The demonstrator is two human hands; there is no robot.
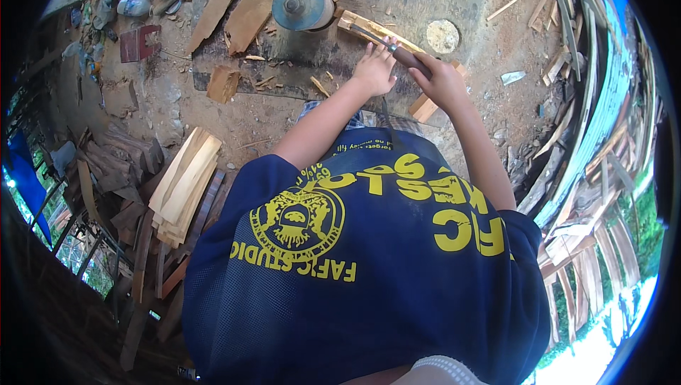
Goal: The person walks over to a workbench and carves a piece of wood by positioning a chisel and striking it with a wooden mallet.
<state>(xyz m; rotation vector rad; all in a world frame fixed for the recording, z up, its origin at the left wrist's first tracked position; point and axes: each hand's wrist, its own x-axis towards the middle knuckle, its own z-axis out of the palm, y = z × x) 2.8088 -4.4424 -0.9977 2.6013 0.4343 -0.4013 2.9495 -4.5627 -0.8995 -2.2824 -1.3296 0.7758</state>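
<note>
A pale wooden block (358, 25) lies on the work board ahead of me, pointing away to the upper left. My right hand (441, 85) is closed round the brown handle of a curved-blade carving knife (406, 57), whose thin dark blade runs along the block. My left hand (376, 69) lies at the near side of the block, fingers stretched out beside the blade's base. Whether those fingertips press on the wood or the metal cannot be made out. Under my right wrist, another pale piece of wood (423, 109) shows in part.
A blue-topped cylinder (301, 8) stands at the block's far end. Brown planks (266, 2) and chips lie on the dark board (284, 66). Stacked pale slats (186, 183) are at my left; wood strips (578, 243) line the right. A round pale disc (443, 36) sits beyond the block.
</note>
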